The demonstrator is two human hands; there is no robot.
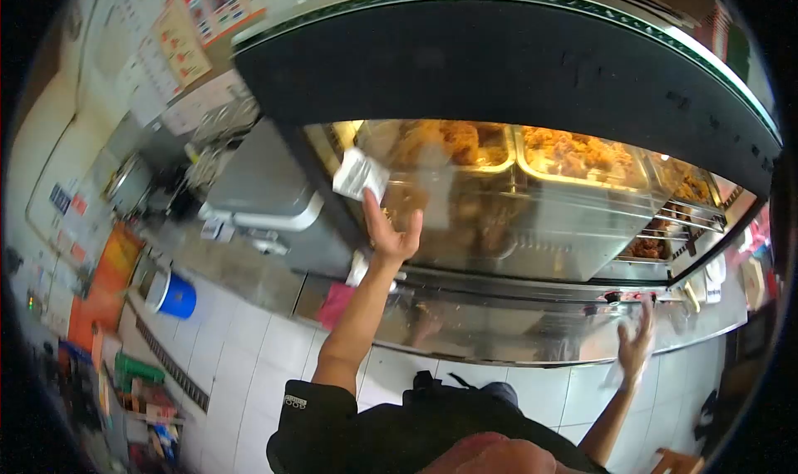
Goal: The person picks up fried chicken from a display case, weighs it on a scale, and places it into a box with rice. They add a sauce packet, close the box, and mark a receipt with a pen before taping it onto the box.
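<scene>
The left hand (396, 238) is open, a white packet (361, 175) at its fingertips; whether gripped, one cannot tell. The right hand (636, 345) spreads empty fingers. Food (582, 152) lies beyond both hands' fingers.

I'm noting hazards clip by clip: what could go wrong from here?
The pale packet at the left hand's fingertips could slip, as the thumb stands well away from it. That hand also seems close to the cabinet glass and might knock it. The right hand, blurred and spread near the metal counter, could catch its edge.
</scene>
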